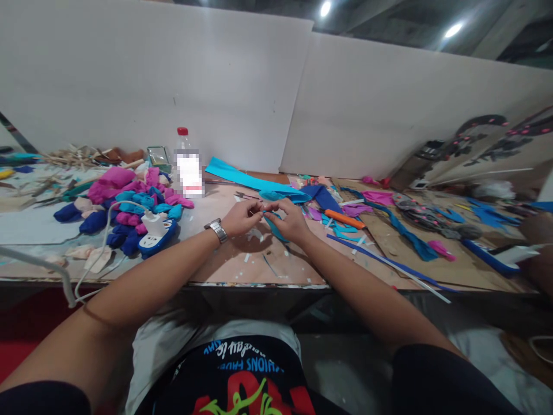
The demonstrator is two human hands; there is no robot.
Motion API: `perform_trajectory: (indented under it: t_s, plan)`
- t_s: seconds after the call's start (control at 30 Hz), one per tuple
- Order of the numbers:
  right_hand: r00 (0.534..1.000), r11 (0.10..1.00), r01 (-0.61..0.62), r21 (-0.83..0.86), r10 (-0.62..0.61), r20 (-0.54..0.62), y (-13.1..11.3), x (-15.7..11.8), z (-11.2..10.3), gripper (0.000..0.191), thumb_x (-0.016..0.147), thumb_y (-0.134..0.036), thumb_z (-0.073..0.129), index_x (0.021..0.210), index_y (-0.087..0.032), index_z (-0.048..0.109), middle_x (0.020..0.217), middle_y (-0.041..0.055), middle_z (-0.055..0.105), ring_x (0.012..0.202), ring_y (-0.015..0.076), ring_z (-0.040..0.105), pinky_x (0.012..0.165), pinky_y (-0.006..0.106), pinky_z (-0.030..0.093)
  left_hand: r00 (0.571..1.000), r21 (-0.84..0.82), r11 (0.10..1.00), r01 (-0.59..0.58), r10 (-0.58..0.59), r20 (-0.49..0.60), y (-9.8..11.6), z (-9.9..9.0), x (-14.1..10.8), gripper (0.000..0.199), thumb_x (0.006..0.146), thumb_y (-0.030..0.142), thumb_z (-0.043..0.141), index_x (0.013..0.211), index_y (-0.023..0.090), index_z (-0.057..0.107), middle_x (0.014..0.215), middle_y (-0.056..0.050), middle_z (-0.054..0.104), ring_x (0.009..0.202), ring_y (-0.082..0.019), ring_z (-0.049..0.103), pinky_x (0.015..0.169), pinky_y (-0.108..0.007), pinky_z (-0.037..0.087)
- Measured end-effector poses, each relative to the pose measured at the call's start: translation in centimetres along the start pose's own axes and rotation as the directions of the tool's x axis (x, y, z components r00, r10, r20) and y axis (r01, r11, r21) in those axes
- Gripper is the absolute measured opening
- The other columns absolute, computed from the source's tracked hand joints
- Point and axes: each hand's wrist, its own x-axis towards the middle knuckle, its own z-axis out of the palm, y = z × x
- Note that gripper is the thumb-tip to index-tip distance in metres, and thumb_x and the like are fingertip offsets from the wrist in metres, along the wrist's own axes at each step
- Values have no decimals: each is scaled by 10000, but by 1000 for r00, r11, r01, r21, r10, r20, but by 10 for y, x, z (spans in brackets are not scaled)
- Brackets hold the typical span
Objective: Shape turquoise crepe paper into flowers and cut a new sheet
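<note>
My left hand (243, 218), with a metal watch on the wrist, is closed in a pinch. Its fingertips meet those of my right hand (288, 220) above the table; what they grip is too small to make out. My right hand is closed on a turquoise-blue piece of soft material (275, 227), which hangs below its fingers. More turquoise material (271, 196) lies just behind the fingers. A long bright-blue strip (242, 176) stretches across the table behind both hands. Scissors-like metal tools (244, 196) lie partly hidden behind my left hand.
An orange utility knife (344, 219) lies right of my hands among coloured scraps. At left are a bottle (183, 132), a heap of pink and blue bundles (113, 180) and a blue-white power strip (159, 237) with its cable. Another person's blurred arm (538, 248) shows at far right.
</note>
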Motion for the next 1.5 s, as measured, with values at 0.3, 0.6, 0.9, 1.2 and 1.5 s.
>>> perform_trajectory:
  t_s: [0.3,0.6,0.9,1.2,1.5]
  plan:
    - [1000,1000,12,-2,-11,7,-1,1,-1,90,867,-274,718,951,-245,733,957,39,762,941,248,673,885,413,514,1000,22,1000,-2,3,-29,0,2,0,99,848,246,539,796,170,577,726,3,591,662,-128,505,629,-262,397]
    - [1000,1000,16,-14,-16,-6,1,0,0,63,863,-285,724,909,-242,717,941,45,762,927,255,675,882,426,510,1000,39,999,-2,3,-18,-4,4,0,88,849,235,547,809,170,590,739,6,599,674,-128,521,630,-260,402]
    - [1000,1000,-7,-28,7,1,2,0,1,62,874,-271,695,918,-234,719,921,43,753,906,243,669,858,411,515,1000,72,997,-16,18,-21,-4,4,-1,101,867,222,545,894,171,628,831,-21,669,727,-147,582,666,-281,448]
    - [999,999,-23,-43,22,-35,2,1,-2,93,872,-298,721,929,-231,747,886,39,752,859,227,664,807,380,515,993,75,994,-75,81,-85,-2,-1,1,210,909,367,598,863,169,652,851,-52,702,744,-158,629,687,-290,508]
    - [996,998,-62,-15,61,-63,3,0,-2,104,834,-312,782,908,-243,759,900,26,771,884,229,698,845,385,532,988,83,988,-130,136,-73,-3,-1,-1,208,952,350,547,958,173,656,942,-72,697,819,-168,633,704,-281,521]
